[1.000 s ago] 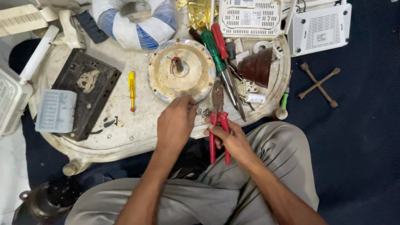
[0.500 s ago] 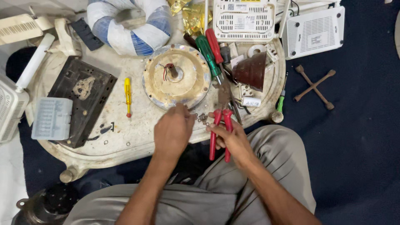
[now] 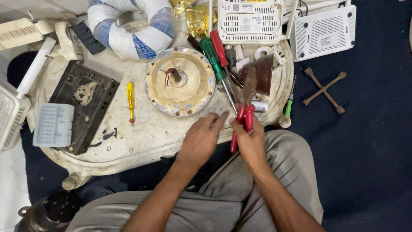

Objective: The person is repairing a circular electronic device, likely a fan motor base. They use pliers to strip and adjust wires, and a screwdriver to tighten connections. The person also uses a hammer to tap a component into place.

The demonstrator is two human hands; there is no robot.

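Red-handled pliers [image 3: 241, 124] in right hand [image 3: 251, 139], fist closed round the handles, jaws pointing away over the surface [image 3: 141, 137] edge; jaw end blurred. Left hand [image 3: 201, 139] just beside them, fingers loosely spread, fingertips near the pliers' handles; can't tell if it holds anything. Round metal motor plate [image 3: 180, 81] sits just beyond both hands, red wire at its hub. Green screwdriver [image 3: 216, 64] and red one [image 3: 221, 49] lie right of the plate. Yellow tester [image 3: 130, 101] left of it.
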